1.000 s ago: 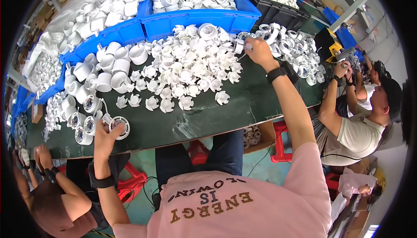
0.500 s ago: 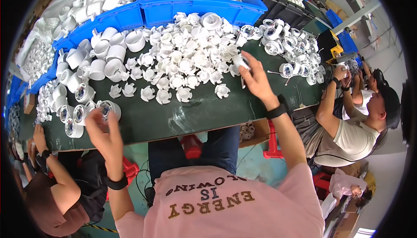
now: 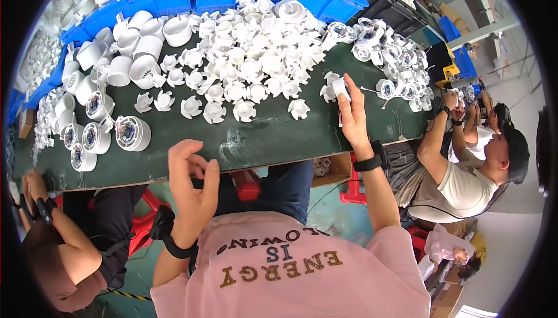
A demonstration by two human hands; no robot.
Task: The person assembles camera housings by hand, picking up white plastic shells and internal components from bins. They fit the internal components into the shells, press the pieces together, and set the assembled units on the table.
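Note:
My right hand (image 3: 353,116) grips a small round white plastic part (image 3: 342,90) on edge between thumb and fingers, over the right half of the table. A white finned cap (image 3: 328,85) shows just left of it, partly hidden. My left hand (image 3: 193,187) hangs in front of the table's near edge, loosely curled with fingers apart and nothing in them. To its left stand several filled white cups (image 3: 132,134) with round clear-and-metallic insides. A large heap of white finned caps (image 3: 250,56) covers the table's middle, with a few lying loose at its front.
Plain white cups (image 3: 119,71) crowd the back left. Round white units with wires (image 3: 386,88) are piled at the right. Blue bins (image 3: 273,0) and a black crate (image 3: 386,7) line the back. Co-workers sit on both sides; one works with a person's hands (image 3: 453,102) raised at right.
My left hand has left the filled cup at the left and drawn back toward me, rightward. My right hand, still gripping the white part, has come slightly nearer and away from the heap.

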